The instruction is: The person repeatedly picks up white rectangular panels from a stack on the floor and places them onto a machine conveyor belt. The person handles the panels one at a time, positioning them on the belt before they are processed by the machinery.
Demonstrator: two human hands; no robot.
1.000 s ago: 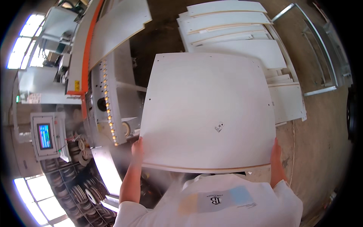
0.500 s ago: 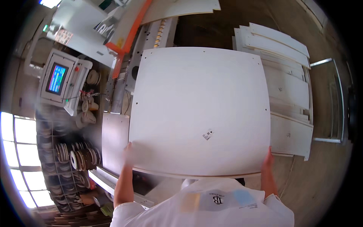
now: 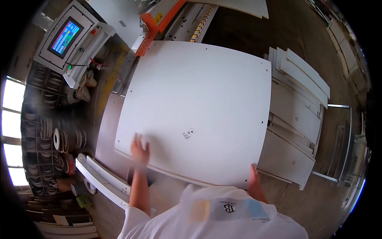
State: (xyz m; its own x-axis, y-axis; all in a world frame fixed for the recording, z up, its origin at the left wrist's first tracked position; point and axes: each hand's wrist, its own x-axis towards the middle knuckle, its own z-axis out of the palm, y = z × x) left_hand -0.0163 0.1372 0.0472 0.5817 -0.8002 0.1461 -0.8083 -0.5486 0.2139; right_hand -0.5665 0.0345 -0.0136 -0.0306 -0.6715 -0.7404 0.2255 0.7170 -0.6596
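Observation:
A large white square panel (image 3: 199,107) with small drilled holes and a small sticker lies flat in front of me. My left hand (image 3: 139,150) rests with spread fingers on top of the panel near its near-left corner, blurred by motion. My right hand (image 3: 254,180) grips the panel's near-right edge, thumb on top. The panel's far edge points toward an orange-trimmed machine (image 3: 159,20).
A control box with a coloured touchscreen (image 3: 65,36) stands at the upper left. Shelves with rolls of edge tape (image 3: 47,135) fill the left side. A stack of white panels (image 3: 296,111) lies on the right, on a metal cart frame (image 3: 338,139). A white rail (image 3: 103,181) runs at lower left.
The panel has swung left toward the machine. My left hand moved from the panel's near edge onto its top face. The view has turned leftward.

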